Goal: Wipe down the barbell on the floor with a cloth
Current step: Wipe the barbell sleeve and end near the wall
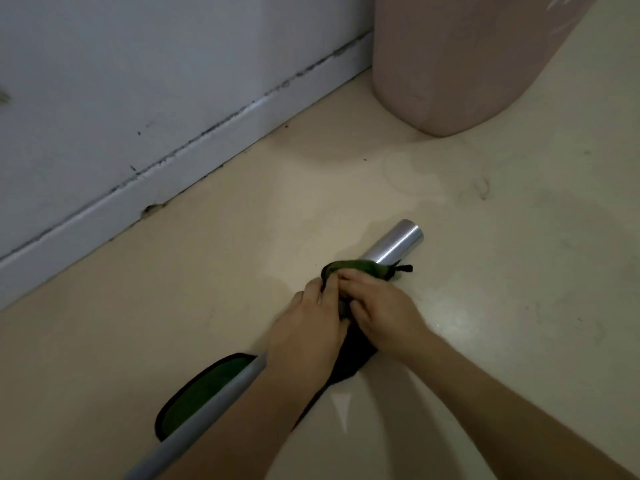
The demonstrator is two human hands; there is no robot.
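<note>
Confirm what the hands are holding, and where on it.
The left hand and right hand both grip the green cloth, bunched around the barbell just behind its bare end.

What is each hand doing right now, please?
Left hand: fingers curled round the cloth wrapped on the barbell.
Right hand: grips the cloth too.

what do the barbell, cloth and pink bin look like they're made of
The barbell looks metal, likely steel: brushed silver with bright glare streaks. The cloth is soft fabric, green with dark edging, bunched and folded. The pink bin is probably plastic: smooth matte walls.
</note>
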